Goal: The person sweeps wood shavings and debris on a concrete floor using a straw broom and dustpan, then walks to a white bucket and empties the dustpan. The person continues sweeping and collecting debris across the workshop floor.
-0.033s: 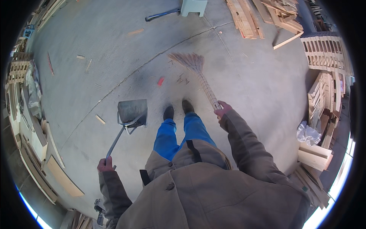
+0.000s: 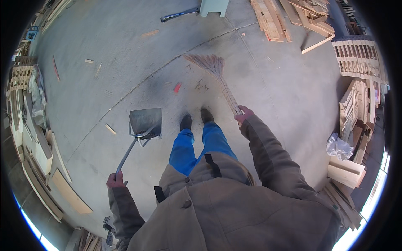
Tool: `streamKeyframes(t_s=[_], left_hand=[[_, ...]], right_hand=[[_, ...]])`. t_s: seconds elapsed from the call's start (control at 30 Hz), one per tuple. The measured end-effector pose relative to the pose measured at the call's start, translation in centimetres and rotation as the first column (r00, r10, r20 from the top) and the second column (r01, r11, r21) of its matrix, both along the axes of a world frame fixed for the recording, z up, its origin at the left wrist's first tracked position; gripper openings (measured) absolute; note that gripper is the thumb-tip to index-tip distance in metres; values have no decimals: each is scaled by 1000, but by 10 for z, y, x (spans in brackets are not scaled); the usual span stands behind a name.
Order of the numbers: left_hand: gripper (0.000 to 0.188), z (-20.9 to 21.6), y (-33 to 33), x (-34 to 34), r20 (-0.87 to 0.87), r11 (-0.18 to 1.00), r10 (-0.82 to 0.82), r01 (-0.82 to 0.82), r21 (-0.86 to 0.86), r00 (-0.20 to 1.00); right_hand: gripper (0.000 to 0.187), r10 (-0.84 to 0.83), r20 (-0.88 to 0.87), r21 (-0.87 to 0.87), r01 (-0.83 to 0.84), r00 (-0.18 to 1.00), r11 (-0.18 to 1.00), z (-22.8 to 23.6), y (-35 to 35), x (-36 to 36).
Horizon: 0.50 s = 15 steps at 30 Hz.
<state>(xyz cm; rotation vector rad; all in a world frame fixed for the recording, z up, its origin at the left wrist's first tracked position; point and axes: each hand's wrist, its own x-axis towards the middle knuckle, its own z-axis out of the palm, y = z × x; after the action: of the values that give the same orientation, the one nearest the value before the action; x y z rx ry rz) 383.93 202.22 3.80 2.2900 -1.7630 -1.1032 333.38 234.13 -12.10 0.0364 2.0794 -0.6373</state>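
The right hand (image 2: 244, 115) is wrapped around the handle end of a straw broom (image 2: 217, 74), whose bristles fan out ahead of the person's shoes (image 2: 196, 119). The left hand (image 2: 115, 180) grips the long handle of a dark dustpan (image 2: 144, 119), its pan on the floor (image 2: 289, 104) left of the shoes. A red scrap (image 2: 177, 87) lies near the bristles, with wood pallets (image 2: 360, 58) at the far right.

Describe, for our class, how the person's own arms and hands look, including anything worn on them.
Both arms wear long, brownish-grey sleeves reaching about the wrists: the left sleeve and the right sleeve, which shows a seam-like line along its length. The left hand and right hand are bare, without gloves. Finer details are too small to tell.
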Motion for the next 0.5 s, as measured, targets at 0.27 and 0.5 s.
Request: streamKeyframes(t_s=[0.27,0.5], left_hand=[[33,-4,6,18,46,997,-34,37,-69,998],[36,-10,30,22,45,999,40,-39,-33,998]], right_hand=[[74,431,-28,171,-421,902,891,-60,-10,-12],[74,442,120,237,-458,889,857,36,54,24]])
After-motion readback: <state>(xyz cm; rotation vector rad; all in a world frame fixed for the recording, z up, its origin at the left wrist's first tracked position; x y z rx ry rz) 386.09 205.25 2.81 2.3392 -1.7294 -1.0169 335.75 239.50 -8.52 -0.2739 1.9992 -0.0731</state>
